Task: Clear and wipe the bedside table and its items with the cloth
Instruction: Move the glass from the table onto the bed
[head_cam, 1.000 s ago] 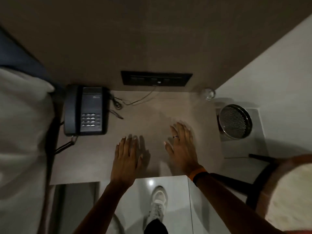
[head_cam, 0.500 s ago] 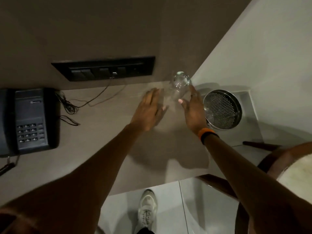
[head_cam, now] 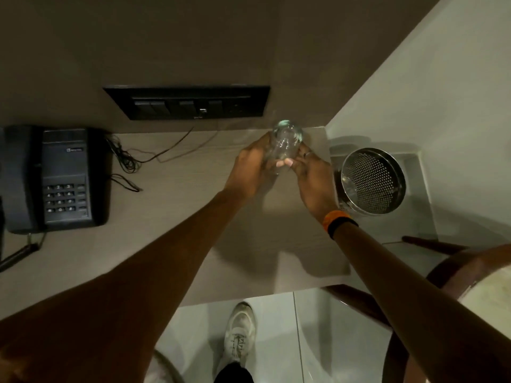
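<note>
A clear drinking glass [head_cam: 286, 140] stands at the far right corner of the beige bedside table [head_cam: 179, 222]. My left hand [head_cam: 250, 168] wraps its left side and my right hand [head_cam: 309, 175] wraps its right side, fingertips meeting in front. I cannot tell whether the glass rests on the table or is lifted. A dark desk telephone [head_cam: 56, 178] sits at the table's left end, its thin cords [head_cam: 130, 161] trailing across the back. No cloth is in view.
A black switch panel [head_cam: 190, 102] is set in the wall behind the table. A perforated metal bin [head_cam: 372, 185] stands on the floor to the right. A wooden chair [head_cam: 470, 275] fills the lower right. My shoe [head_cam: 239, 335] is on the tiled floor.
Both hands left the table's middle and reached to the far right corner. They have closed around the glass from both sides.
</note>
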A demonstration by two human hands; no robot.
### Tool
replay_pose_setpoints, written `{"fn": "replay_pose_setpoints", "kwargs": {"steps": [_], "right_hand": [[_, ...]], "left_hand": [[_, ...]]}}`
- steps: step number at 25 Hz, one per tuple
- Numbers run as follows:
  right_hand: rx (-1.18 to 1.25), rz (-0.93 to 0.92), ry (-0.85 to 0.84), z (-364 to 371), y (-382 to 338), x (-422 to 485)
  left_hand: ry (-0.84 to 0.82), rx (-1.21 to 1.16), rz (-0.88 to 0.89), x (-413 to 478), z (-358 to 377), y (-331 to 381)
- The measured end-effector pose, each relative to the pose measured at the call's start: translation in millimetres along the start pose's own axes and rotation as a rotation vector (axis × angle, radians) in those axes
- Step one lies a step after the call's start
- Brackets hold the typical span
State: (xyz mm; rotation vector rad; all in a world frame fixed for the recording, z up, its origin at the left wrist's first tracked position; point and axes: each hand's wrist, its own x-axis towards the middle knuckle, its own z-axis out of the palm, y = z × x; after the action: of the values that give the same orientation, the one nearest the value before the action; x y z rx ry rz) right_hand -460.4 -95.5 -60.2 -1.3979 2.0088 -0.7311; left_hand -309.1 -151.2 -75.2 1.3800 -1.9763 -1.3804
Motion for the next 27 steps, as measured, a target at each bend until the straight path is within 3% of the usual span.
{"fn": "replay_pose_setpoints", "kwargs": {"steps": [12, 19, 22, 27], "right_hand": [[0.245, -0.179, -0.385, 116, -206, -133], [0.377, -0.567, -0.589, 201, -407, -245], [0.456, -0.659, -0.762, 246, -481, -300], [0.434, -0.670, -1.085, 329, -545, -376]], "left_hand": [[0.515, -0.047, -0.083, -249, -182, -46], [1.051, -0.153, -0.158, -451, -320, -37], [1.258, -0.121, -0.219, -535, -365, -45], [1.433, -0.148, -0.370, -640, -396, -81]]}}
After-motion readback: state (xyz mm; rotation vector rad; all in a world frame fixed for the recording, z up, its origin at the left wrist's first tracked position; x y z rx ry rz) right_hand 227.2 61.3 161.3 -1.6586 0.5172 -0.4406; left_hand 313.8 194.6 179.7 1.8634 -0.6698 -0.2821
